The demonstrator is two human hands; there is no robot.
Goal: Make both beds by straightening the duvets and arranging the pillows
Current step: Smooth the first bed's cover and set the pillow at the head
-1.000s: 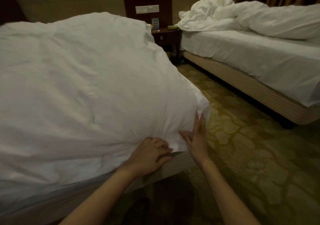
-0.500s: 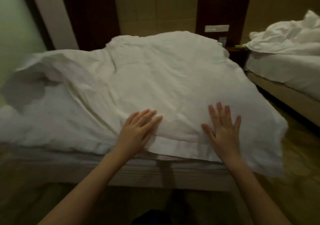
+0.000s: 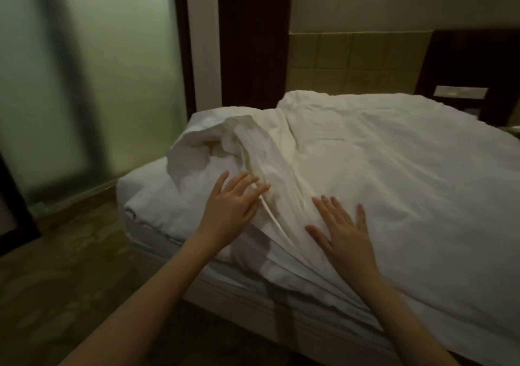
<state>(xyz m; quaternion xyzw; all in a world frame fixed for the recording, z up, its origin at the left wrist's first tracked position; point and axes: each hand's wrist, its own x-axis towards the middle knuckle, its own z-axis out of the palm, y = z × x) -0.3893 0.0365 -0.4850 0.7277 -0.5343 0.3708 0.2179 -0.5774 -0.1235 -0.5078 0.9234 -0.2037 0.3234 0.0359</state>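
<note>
**Both palms down on the duvet**

The left hand [image 3: 229, 213] is lying flat, fingers straight, holding nothing, touching the bunched fold of the white duvet [image 3: 394, 174]. The right hand [image 3: 344, 239] is pressing spread fingers just beside it. The duvet is covering the bed [image 3: 146, 194], crumpled toward its left corner, overhanging the near edge.

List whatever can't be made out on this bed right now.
- Pillows: none shows in the head view; the duvet covers the head end, so whether any lie beneath cannot be told.
- Bed's right side: cut off by the frame edge.
- Bunched fold: its underside is hidden by its own layers.
- Wall panel: too small and blurred to read.
</note>
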